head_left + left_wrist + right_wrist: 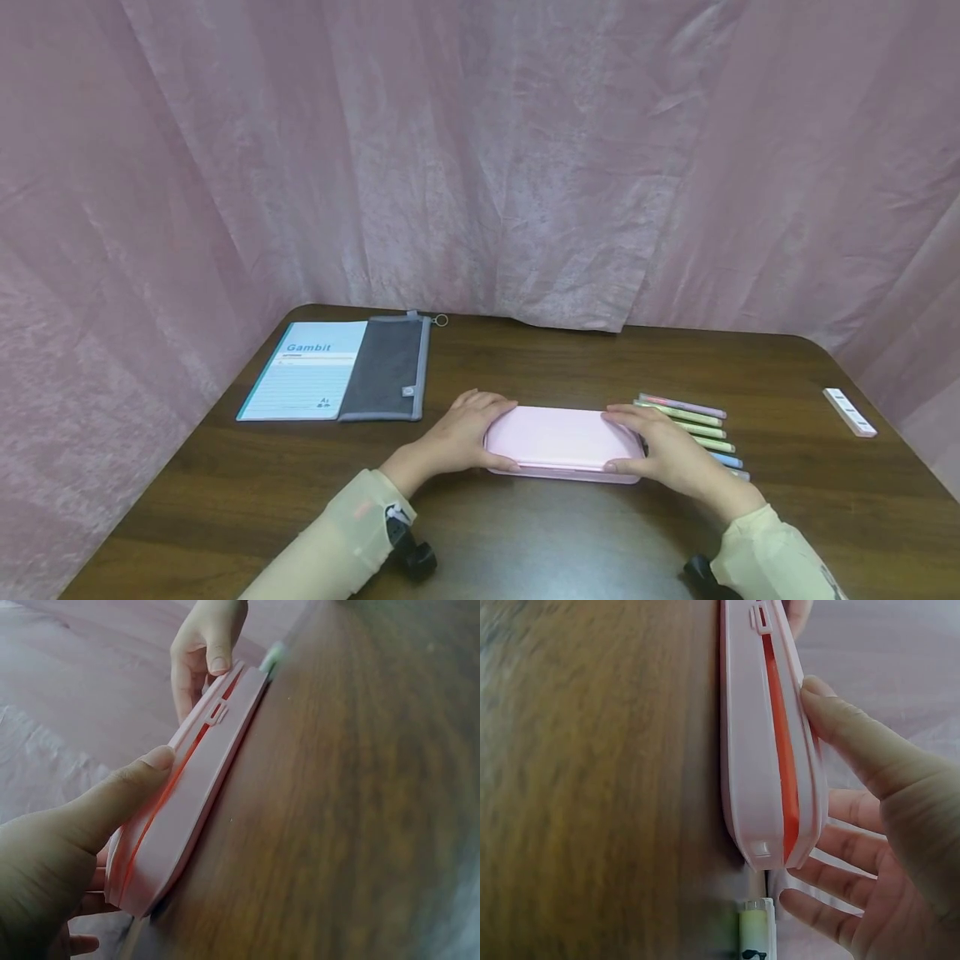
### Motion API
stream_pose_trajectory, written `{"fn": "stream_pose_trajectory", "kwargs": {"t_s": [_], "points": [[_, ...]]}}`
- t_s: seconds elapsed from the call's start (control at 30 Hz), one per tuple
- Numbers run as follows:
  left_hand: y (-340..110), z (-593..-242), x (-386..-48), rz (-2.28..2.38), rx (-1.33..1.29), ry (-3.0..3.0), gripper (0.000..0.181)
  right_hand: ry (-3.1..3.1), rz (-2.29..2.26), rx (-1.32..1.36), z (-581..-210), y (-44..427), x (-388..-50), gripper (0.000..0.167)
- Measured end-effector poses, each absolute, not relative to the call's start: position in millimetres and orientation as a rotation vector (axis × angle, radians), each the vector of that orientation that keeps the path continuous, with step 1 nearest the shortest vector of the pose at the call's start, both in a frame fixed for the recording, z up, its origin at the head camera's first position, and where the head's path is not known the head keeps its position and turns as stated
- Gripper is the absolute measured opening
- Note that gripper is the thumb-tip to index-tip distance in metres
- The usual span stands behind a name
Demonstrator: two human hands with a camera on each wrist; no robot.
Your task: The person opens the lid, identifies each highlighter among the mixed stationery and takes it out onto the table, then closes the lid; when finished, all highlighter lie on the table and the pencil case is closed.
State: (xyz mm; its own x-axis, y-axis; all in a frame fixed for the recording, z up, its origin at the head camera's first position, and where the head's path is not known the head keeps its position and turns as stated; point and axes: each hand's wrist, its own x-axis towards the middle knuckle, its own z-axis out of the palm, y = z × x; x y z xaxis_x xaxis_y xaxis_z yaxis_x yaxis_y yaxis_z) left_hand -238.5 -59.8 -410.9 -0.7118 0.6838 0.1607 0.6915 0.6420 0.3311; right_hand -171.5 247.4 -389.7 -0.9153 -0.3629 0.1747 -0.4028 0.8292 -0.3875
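A pink pencil case (558, 439) lies on the table between the two hands. My left hand (465, 429) holds its left end, thumb on the near edge and fingers along the far side. At the right end my right hand (667, 450) grips it the same way. In the left wrist view the small latch (217, 712) shows on the front. A narrow gap with an orange-red strip (783, 761) runs between lid and base in the right wrist view, so the lid stands slightly raised. What lies inside is hidden.
Several highlighter pens (705, 430) lie in a row just right of the case, partly behind my right hand. A notebook (303, 379) and a grey zip pouch (384, 367) lie at the back left. Far right is a small white box (849, 412). A pink curtain (480, 167) hangs behind.
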Motion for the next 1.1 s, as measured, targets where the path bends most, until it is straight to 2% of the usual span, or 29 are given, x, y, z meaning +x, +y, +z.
{"fn": "stream_pose_trajectory", "kwargs": {"t_s": [1.1], "points": [[-62.5,-413.2,-236.9,-0.618,-1.183,-2.854,0.091,-2.804,0.574,0.640,-398.1,246.7,-170.3,0.072]]}}
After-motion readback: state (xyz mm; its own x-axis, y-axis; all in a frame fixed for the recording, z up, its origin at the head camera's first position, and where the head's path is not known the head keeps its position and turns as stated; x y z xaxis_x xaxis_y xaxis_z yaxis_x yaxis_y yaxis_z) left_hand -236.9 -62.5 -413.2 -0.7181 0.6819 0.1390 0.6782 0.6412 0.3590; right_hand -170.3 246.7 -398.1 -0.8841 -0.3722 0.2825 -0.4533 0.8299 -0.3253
